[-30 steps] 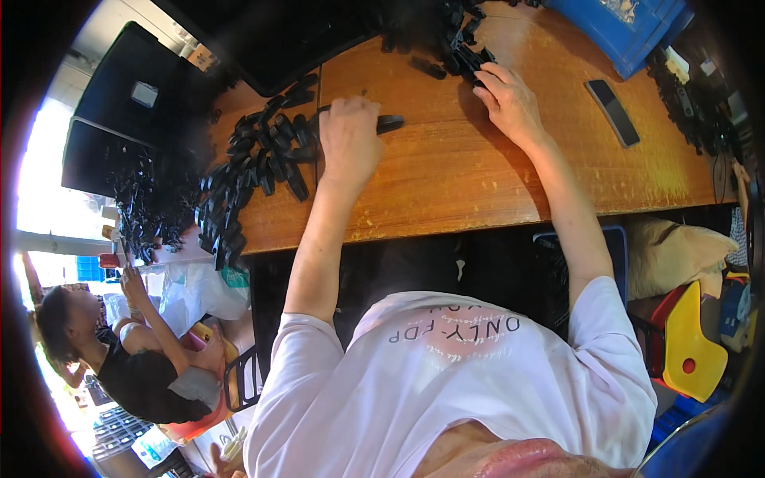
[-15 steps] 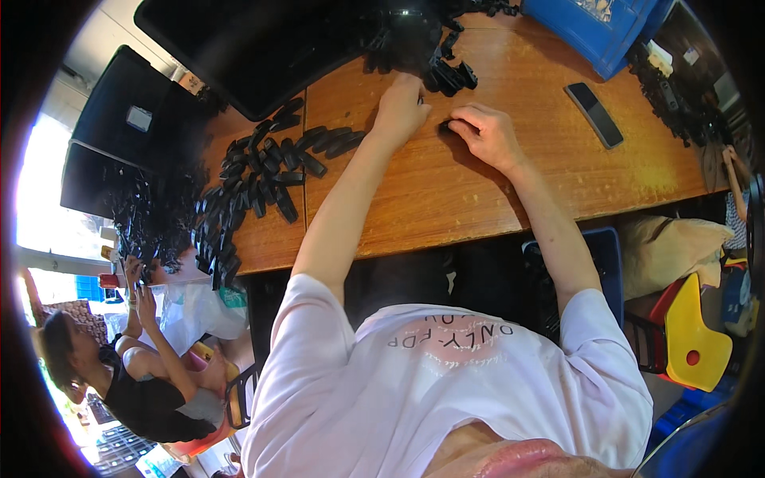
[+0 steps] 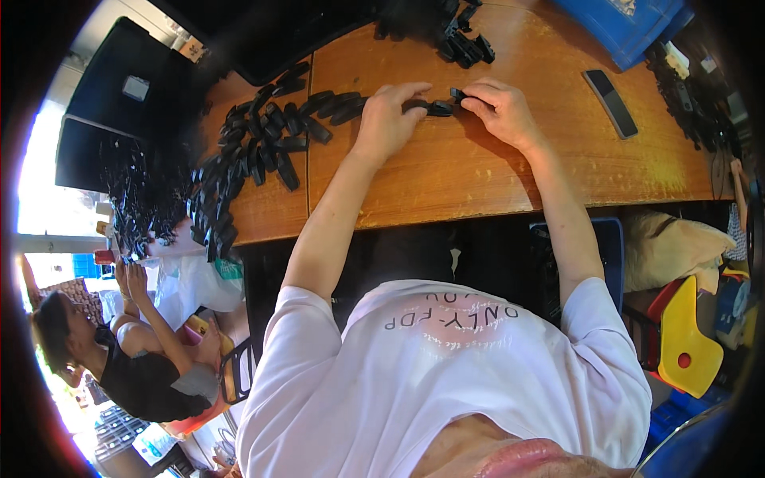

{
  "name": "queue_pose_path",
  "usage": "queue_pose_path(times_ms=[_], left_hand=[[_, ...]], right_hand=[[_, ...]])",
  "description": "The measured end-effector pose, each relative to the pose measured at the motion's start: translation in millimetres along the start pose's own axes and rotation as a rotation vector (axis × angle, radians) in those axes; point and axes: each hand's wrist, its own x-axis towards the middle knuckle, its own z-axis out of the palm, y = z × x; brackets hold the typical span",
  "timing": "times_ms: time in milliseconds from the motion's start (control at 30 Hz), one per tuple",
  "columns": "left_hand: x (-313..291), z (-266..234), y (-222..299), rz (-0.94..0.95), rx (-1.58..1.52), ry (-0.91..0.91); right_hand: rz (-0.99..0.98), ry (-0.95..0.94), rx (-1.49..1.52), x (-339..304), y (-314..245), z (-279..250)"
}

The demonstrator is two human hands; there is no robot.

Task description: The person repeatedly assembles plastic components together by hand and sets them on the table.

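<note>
Between my hands, above the wooden table (image 3: 446, 179), is a slim black plastic part (image 3: 437, 109). My left hand (image 3: 389, 119) is closed round its left end. A small black piece (image 3: 457, 95) is pinched between the thumb and fingers of my right hand (image 3: 502, 113), right by the part's other end; whether the two touch I cannot tell. Many similar long black parts (image 3: 271, 131) lie heaped to the left of my left hand. Beyond my hands is a pile of smaller black pieces (image 3: 466, 49).
A phone (image 3: 612, 103) lies to the right, with a blue bin (image 3: 625, 32) behind it. Black trays (image 3: 263, 36) stand at the far left. Another person (image 3: 151, 374) sits at left, hands at dark parts. A yellow chair (image 3: 692, 342) stands at right.
My left hand has drawn back from the far pile and now holds a slim black part. My right hand has risen slightly and met it with the small piece. The view has shifted a little.
</note>
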Motion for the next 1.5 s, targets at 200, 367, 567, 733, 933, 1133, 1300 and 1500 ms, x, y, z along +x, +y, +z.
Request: queue_pose_path(times_ms=[200, 367, 567, 733, 933, 1133, 1300, 1500], left_hand=[[1, -6, 2, -0.090, -0.071, -0.061], [1, -1, 7, -0.054, -0.193, -0.100], [0, -1, 8, -0.054, -0.182, -0.130], [2, -2, 6, -0.061, -0.175, -0.141], [2, -2, 4, -0.056, -0.173, -0.137], [6, 1, 8, -0.025, -0.157, -0.140], [2, -15, 19, -0.060, 0.094, -0.094], [46, -13, 12, 0.190, 0.395, 0.108]], right_hand=[[-0.083, -0.133, -0.021, 0, -14, -2], [-0.223, -0.110, -0.052, 2, -15, 4], [-0.113, -0.148, -0.017, -3, -20, -6], [-0.077, -0.154, -0.025, -6, -15, -15], [-0.150, -0.180, -0.072, -7, -13, -13], [-0.378, -0.207, -0.277, 18, -22, 4], [-0.155, -0.078, -0.223, 28, 11, 4], [0.160, -0.095, -0.671, 49, 64, -7]])
